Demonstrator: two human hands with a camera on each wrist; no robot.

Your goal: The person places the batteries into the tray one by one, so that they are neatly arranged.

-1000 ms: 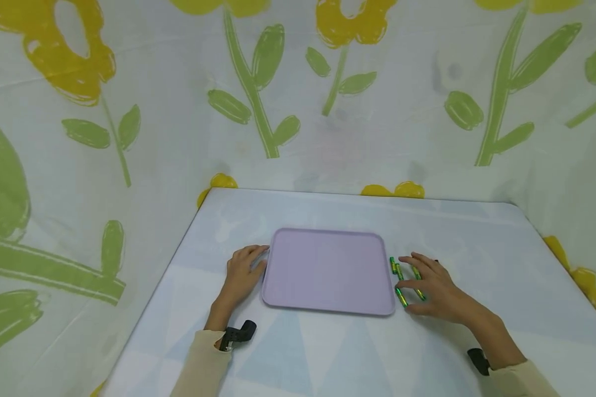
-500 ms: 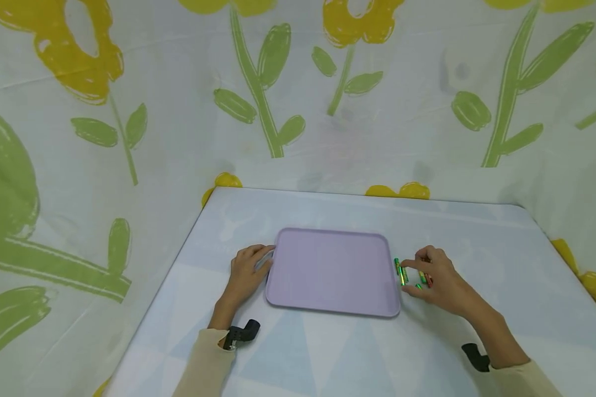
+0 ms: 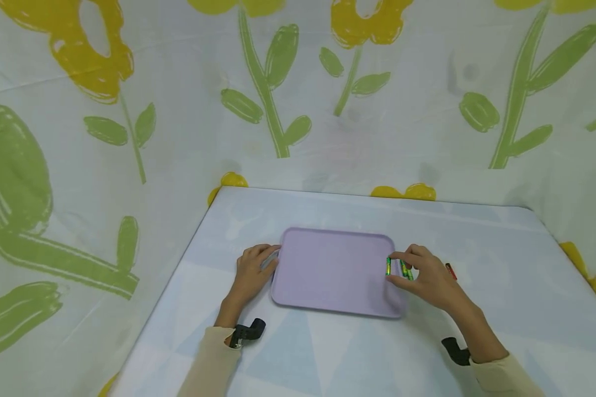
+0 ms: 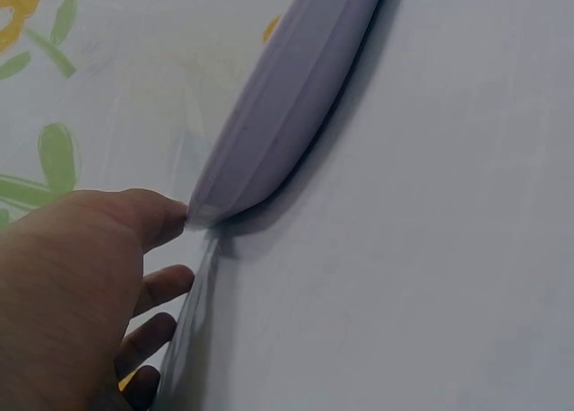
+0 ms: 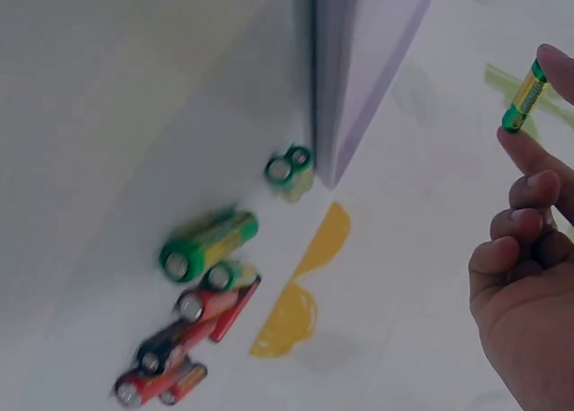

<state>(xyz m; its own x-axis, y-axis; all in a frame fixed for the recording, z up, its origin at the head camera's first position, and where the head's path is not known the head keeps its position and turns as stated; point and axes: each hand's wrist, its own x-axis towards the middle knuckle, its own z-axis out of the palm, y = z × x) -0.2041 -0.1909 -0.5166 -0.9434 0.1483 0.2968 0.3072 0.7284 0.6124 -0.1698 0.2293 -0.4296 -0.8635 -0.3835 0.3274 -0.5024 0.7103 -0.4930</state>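
Note:
My right hand (image 3: pixel 429 278) pinches a green-and-yellow battery (image 3: pixel 388 266) by its ends, between thumb and index finger. In the head view the battery overlaps the right rim of the lilac tray (image 3: pixel 333 273); the right wrist view shows this battery (image 5: pixel 525 99) off the table, other fingers curled. Beyond the tray's right side lie more green batteries (image 3: pixel 405 270), partly behind the hand. My left hand (image 3: pixel 252 273) rests at the tray's left edge, fingers loosely bent. The left wrist view has a fingertip of that hand (image 4: pixel 72 285) right at the tray's rim (image 4: pixel 269 115).
In the right wrist view, several red and dark batteries (image 5: pixel 179 335) lie grouped near a thicker green battery (image 5: pixel 208 245). One red battery (image 3: pixel 451 271) shows right of the right hand. A flower-print cloth (image 3: pixel 179 138) hangs behind the pale table (image 3: pixel 323 353).
The right hand has picked up a green battery from the group and moved left to the tray's right rim. A red battery has come into sight behind it. The left hand stays at the tray.

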